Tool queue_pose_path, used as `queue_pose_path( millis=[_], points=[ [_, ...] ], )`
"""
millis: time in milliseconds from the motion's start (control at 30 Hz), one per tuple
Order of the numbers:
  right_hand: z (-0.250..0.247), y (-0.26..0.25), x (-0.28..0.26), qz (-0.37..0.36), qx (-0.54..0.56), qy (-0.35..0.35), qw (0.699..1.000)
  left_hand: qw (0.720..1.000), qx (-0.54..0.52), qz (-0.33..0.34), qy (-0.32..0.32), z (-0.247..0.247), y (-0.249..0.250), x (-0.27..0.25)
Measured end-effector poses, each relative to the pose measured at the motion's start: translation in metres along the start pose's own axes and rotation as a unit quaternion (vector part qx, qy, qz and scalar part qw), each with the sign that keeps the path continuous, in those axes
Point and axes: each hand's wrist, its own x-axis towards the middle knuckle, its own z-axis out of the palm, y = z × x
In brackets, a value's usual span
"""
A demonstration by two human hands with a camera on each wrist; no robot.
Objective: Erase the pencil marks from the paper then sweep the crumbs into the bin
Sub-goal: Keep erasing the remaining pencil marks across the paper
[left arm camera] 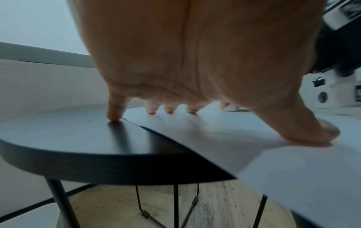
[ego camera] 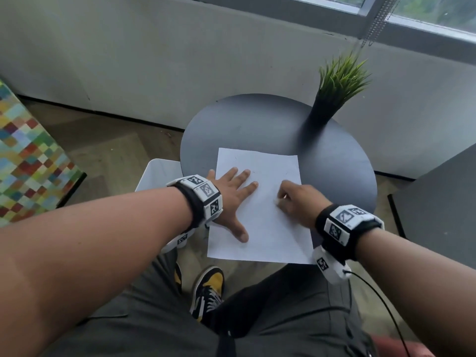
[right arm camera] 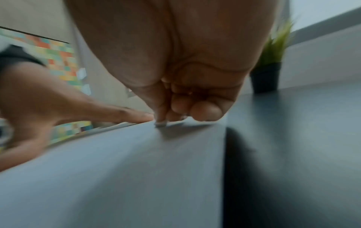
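Note:
A white sheet of paper (ego camera: 262,228) lies on the round dark table (ego camera: 257,119), its near edge hanging past the table's rim. A few faint pencil marks (ego camera: 286,173) show near its far end. My left hand (ego camera: 231,191) rests flat on the sheet's left half with fingers spread; in the left wrist view the fingertips (left arm camera: 170,110) and thumb press on the paper (left arm camera: 215,131). My right hand (ego camera: 291,199) is curled at mid-sheet and pinches a small pale eraser (right arm camera: 160,124) against the paper. The eraser (ego camera: 277,201) barely shows under the fingers.
A white bin (ego camera: 157,173) stands on the floor at the table's left edge, partly under my left wrist. A green plant in a black pot (ego camera: 332,94) stands at the table's far right. A dark cabinet (ego camera: 438,197) is at the right. My legs are below the table.

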Motion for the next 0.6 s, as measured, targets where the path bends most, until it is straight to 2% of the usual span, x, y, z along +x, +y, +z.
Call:
queue_pose_path(
  millis=[33,67,200,233,267,367,433,533,567,600],
  points=[
    [0.000,0.000,0.004,0.022,-0.002,0.018,1.000,1.000,-0.002,-0.002,0.001,0.000,0.001,0.000],
    [0.003,-0.005,0.003,0.010,-0.017,0.020,1.000,1.000,-0.002,-0.003,0.001,0.000,0.001,0.000],
    [0.020,-0.040,-0.027,-0.161,-0.036,-0.073,0.984,1.000,0.002,-0.003,0.000,0.001,0.000,0.000],
    [0.018,-0.037,-0.025,-0.159,-0.034,-0.076,0.984,1.000,0.001,-0.003,0.000,0.001,0.000,0.000],
    [0.013,-0.029,-0.017,-0.128,-0.025,-0.064,0.989,1.000,-0.001,-0.003,0.001,0.001,0.000,0.001],
    [0.000,-0.005,0.007,0.001,-0.013,0.007,1.000,1.000,-0.007,-0.006,0.007,0.001,0.001,0.002],
    [0.005,-0.014,0.002,-0.021,-0.031,0.013,0.999,1.000,-0.005,-0.008,0.006,0.001,0.001,0.003],
    [0.018,-0.036,-0.023,-0.156,-0.033,-0.067,0.985,1.000,-0.001,-0.007,0.002,0.000,0.000,0.002],
    [0.018,-0.032,-0.024,-0.158,-0.028,-0.078,0.984,1.000,0.000,-0.006,0.001,0.000,0.000,0.001],
    [0.014,-0.023,-0.018,-0.129,-0.018,-0.063,0.989,1.000,0.001,-0.006,0.001,-0.001,0.000,0.001]
  ],
)
